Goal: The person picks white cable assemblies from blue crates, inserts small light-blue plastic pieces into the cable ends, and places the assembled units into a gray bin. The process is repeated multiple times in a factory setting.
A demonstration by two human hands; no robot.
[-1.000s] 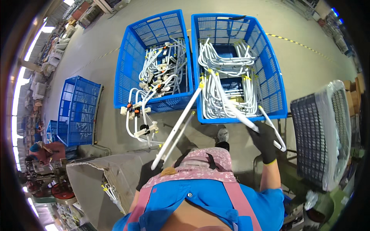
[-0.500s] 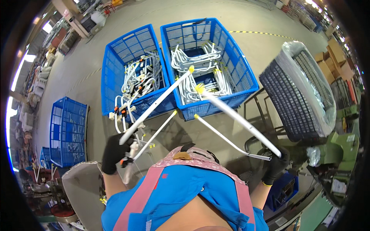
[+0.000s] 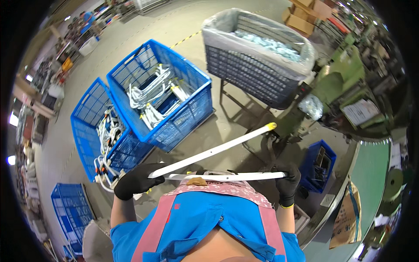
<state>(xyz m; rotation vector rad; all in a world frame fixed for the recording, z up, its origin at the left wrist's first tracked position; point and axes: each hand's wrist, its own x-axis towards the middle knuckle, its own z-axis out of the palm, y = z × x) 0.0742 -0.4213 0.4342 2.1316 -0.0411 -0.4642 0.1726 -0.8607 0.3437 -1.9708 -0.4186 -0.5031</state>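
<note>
My left hand, in a black glove, is closed round the end of a white tube with a yellow tip. This tube slants up to the right, its tip free in the air. A second white tube runs almost level across my front, just below the first. My right hand, also in a black glove, is closed on its right end. The level tube's left end lies against my left glove; whether those fingers also grip it is hidden.
Two blue crates with bent white tubes stand ahead on the left. A dark lined basket rests on a stand ahead. At right are a green machine, a small blue bin, a green worktop and a brown sack.
My view has turned right, so the crates sit further left. The tubes, earlier pointing forward from both hands, now lie across my front, and the yellow-tipped one points right.
</note>
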